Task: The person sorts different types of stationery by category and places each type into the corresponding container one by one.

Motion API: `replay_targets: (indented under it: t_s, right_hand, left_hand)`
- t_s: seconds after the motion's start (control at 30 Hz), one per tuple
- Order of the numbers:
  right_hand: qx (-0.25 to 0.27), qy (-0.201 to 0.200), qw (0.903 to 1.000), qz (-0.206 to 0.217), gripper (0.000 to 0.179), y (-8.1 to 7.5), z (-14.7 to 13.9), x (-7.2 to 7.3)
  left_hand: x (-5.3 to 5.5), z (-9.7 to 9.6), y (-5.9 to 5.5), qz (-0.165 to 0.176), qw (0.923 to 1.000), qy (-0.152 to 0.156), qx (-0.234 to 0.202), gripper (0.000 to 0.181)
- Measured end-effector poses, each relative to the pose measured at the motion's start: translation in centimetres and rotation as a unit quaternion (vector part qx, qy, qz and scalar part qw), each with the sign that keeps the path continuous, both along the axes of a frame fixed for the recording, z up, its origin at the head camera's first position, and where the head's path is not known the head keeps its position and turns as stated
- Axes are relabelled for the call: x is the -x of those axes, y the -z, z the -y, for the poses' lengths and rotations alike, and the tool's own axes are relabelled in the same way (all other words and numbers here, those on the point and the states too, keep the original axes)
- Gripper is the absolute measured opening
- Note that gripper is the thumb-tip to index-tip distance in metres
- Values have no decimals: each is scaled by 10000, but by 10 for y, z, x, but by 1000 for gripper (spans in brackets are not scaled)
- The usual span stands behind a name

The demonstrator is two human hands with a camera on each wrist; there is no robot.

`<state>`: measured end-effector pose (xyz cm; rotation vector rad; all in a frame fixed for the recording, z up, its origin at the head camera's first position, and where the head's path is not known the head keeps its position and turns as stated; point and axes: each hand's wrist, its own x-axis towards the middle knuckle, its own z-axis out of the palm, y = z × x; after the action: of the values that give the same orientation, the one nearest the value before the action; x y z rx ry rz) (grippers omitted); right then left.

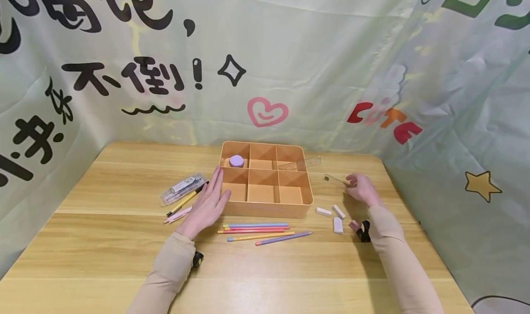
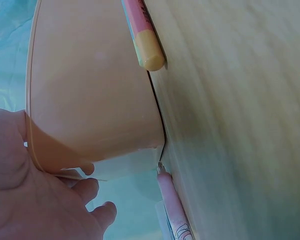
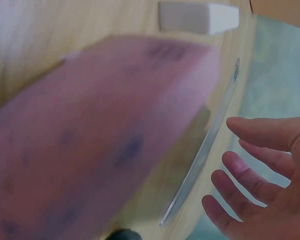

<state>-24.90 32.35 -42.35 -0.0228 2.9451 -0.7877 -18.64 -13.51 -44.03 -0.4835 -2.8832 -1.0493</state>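
Note:
An orange-tan box with six compartments [image 1: 265, 209] sits on the table. My left hand [image 1: 208, 207] rests along its left wall, fingers mostly straight at the rim; the left wrist view shows the hand [image 2: 35, 200] at the box's corner [image 2: 95, 100]. A purple round item [image 1: 236, 161] lies in the back left compartment, and a clear ruler [image 1: 312, 162] leans out of the back right one. Right of the box, my right hand [image 1: 362, 188] is beside a thin clear strip [image 1: 334, 179]. In the right wrist view, spread fingers and thumb stand apart from this strip [image 3: 200, 155].
Several pencils [image 1: 265, 230] lie before the box. Left of it are a clear case [image 1: 182, 189], a yellow-black pen [image 1: 184, 202] and pink pens [image 1: 177, 216]. White erasers [image 1: 337, 225] lie front right, with a pink eraser [image 1: 354, 225] near my right wrist. Cloth [image 1: 331, 75] hangs behind.

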Motion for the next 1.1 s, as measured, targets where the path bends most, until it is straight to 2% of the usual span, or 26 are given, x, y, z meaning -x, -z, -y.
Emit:
replay_targets:
  t_s: [0.3,0.6,1.1]
  right_hand:
    - [-510,-133,9986,16,47,3,-19,-1]
    - [-592,-184,9981,45,42,6,-32,-2]
    - [-763,359,9962,235,36,6,-36,-6]
  left_hand:
    - [-1,-1,-1,-11,10000,7,9,65]
    - [-1,-1,-1,7,10000,3,13,65]
    - [-2,-1,-2,-18,10000,4,8,65]
